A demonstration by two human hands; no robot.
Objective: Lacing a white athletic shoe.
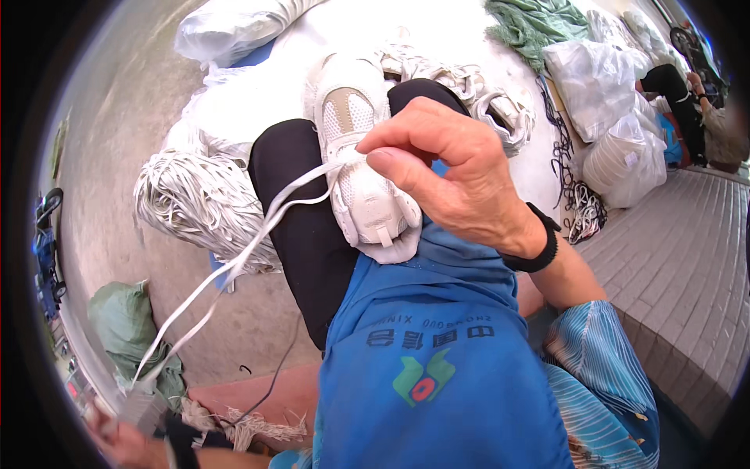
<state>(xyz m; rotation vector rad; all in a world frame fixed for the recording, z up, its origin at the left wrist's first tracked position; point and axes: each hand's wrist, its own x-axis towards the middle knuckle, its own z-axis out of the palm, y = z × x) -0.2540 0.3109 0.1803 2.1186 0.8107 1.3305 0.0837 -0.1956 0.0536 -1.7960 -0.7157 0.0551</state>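
A white and beige sneaker rests on my lap, its heel toward me and its toe pointing away. Over its tongue, the thumb and forefinger of my right hand pinch a white shoelace. The lace leaves the shoe in two strands that stretch down to the lower left. Out near the far ends of those strands is my left hand. Motion smears its fingers, so whether it grips the lace cannot be made out. A blue apron covers my lap below the shoe.
Left of my knee lies a thick bundle of white laces. More sneakers sit past my right knee on a white sheet. Clear plastic bags stand at the right, by a grey slatted surface. A green sack is lower left.
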